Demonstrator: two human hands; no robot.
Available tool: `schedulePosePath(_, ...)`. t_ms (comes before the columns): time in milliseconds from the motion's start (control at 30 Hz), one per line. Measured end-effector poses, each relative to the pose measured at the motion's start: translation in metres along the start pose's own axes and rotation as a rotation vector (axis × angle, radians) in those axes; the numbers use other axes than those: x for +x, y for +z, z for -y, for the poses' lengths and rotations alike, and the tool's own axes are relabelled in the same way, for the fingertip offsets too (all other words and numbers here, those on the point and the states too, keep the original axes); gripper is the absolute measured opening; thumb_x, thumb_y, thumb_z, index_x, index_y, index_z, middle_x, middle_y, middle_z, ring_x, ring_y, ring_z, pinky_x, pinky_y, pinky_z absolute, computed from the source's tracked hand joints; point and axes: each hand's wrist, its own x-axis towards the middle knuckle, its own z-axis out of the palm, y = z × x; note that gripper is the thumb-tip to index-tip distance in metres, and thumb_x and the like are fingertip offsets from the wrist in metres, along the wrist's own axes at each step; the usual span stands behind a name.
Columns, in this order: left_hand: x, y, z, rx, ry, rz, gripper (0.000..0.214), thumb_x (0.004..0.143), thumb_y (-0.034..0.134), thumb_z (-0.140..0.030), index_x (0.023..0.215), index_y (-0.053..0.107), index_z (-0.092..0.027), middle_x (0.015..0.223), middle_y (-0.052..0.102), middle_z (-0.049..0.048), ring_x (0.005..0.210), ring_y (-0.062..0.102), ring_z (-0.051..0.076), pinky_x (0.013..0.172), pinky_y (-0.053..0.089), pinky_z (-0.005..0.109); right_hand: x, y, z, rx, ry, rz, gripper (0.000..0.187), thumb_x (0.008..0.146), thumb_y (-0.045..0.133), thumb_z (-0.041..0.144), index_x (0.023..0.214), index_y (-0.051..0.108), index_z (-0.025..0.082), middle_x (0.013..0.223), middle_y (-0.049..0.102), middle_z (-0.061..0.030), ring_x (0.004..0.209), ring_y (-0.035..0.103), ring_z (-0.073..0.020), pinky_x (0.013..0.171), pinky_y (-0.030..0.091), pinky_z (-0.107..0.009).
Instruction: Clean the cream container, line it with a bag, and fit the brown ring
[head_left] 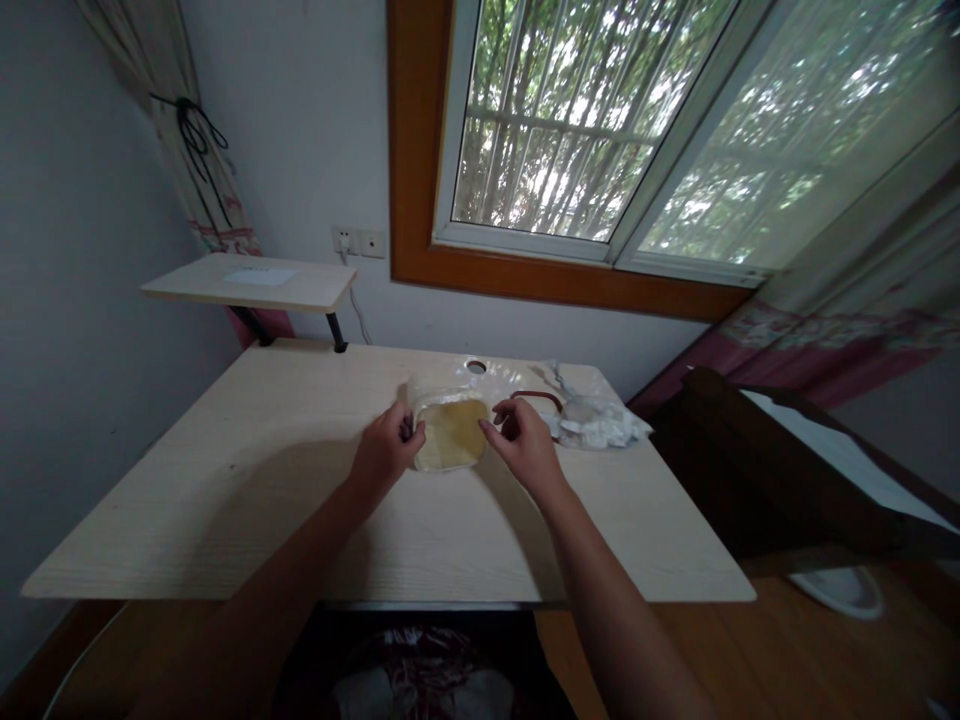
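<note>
A shallow, yellowish, see-through plastic container (450, 435) with rounded corners is held just above the desk, tilted toward me. My left hand (386, 445) grips its left side, thumb over the near edge and the other fingers behind. At the opposite side, my right hand (525, 440) is closed with thumb and forefinger at the rim; the exact hold is hard to make out. Shiny clear plastic film (487, 378) shows behind the container. Right of my right hand lies a clear plastic bag (600, 420) with white contents, beside a reddish-brown curved band (541, 396).
The pale wooden desk (225, 480) stands against the wall under a window (555, 120). A raised shelf (300, 285) with a paper sheet is at the back left. A round cable hole (476, 367) is near the rear edge. Dark furniture (795, 480) stands at the right.
</note>
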Motion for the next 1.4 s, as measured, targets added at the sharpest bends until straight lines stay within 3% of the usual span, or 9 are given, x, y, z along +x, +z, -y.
schedulePosePath(133,0.002,-0.004,0.007,-0.016,0.026,0.036,0.019,0.087,0.059,-0.035,0.078,0.048,-0.023,0.065,0.051,-0.0039,0.058,0.049,0.013,0.061,0.039,0.026,0.003,0.015,-0.003,-0.043,0.048,0.009,0.019,0.088,0.063,0.039,0.091,0.059,0.021,0.077,0.064,-0.0008,0.061,0.057,-0.0154,0.06,0.045,-0.028)
schedulePosePath(267,0.001,-0.02,0.013,-0.02,0.029,0.045,0.022,0.086,0.063,-0.041,0.082,0.052,-0.022,0.069,0.056,-0.0026,0.061,0.051,0.013,0.061,0.042,0.026,0.001,0.03,0.002,-0.084,0.039,-0.042,0.016,0.089,0.06,0.037,0.083,0.058,0.022,0.069,0.059,0.0011,0.061,0.056,-0.0162,0.059,0.042,-0.028)
schedulePosePath(467,0.027,-0.059,0.01,0.015,0.175,-0.121,0.017,0.093,0.056,-0.034,0.085,0.063,-0.02,0.085,0.06,0.0036,0.075,0.056,0.016,0.074,0.047,0.03,-0.001,0.048,0.01,-0.079,-0.038,-0.007,0.014,0.091,0.058,0.036,0.087,0.057,0.023,0.075,0.061,-0.0006,0.066,0.057,-0.0171,0.063,0.044,-0.028)
schedulePosePath(600,0.057,-0.072,0.003,0.144,0.37,0.102,0.023,0.09,0.064,-0.039,0.101,0.074,-0.022,0.099,0.064,0.0071,0.1,0.056,0.024,0.097,0.043,0.039,-0.001,0.054,0.018,-0.09,-0.101,0.038,0.013,0.093,0.056,0.034,0.088,0.057,0.023,0.078,0.061,-0.0019,0.069,0.058,-0.0176,0.065,0.045,-0.028)
schedulePosePath(767,0.075,-0.073,-0.011,0.236,0.502,0.407,0.02,0.09,0.062,-0.035,0.098,0.076,-0.022,0.103,0.068,0.0076,0.105,0.055,0.026,0.1,0.04,0.04,-0.003,0.057,0.023,-0.095,-0.154,0.067,0.008,0.093,0.056,0.031,0.091,0.058,0.023,0.082,0.062,-0.0026,0.073,0.059,-0.0184,0.068,0.046,-0.028)
schedulePosePath(867,0.079,-0.069,-0.015,0.246,0.499,0.458,0.019,0.09,0.058,-0.029,0.092,0.075,-0.021,0.098,0.07,0.0079,0.101,0.057,0.025,0.097,0.041,0.039,-0.005,0.058,0.022,-0.088,-0.162,0.068,0.008,0.093,0.057,0.03,0.093,0.058,0.023,0.082,0.062,-0.0028,0.073,0.059,-0.0182,0.068,0.046,-0.028)
schedulePosePath(1133,0.089,-0.055,0.002,0.289,0.321,0.349,0.019,0.085,0.057,-0.022,0.093,0.074,-0.017,0.094,0.072,0.0087,0.095,0.063,0.024,0.091,0.047,0.038,-0.007,0.058,0.018,-0.1,-0.204,0.112,0.006,0.092,0.058,0.028,0.092,0.059,0.022,0.081,0.06,-0.0019,0.072,0.057,-0.0169,0.067,0.044,-0.026)
schedulePosePath(1267,0.087,-0.059,-0.004,0.213,0.265,0.31,0.024,0.09,0.056,-0.03,0.093,0.075,-0.015,0.094,0.073,0.0093,0.091,0.064,0.023,0.089,0.049,0.037,-0.007,0.057,0.019,-0.086,-0.211,0.116,0.005,0.091,0.057,0.026,0.091,0.059,0.022,0.081,0.061,-0.002,0.071,0.057,-0.0167,0.067,0.043,-0.026)
schedulePosePath(1400,0.083,-0.064,-0.014,0.071,0.296,0.409,0.026,0.088,0.064,-0.039,0.099,0.075,-0.018,0.097,0.074,0.007,0.094,0.065,0.022,0.09,0.048,0.035,-0.008,0.057,0.021,-0.076,-0.211,0.114,0.005,0.091,0.057,0.026,0.09,0.059,0.021,0.081,0.06,-0.0019,0.071,0.056,-0.0167,0.067,0.043,-0.026)
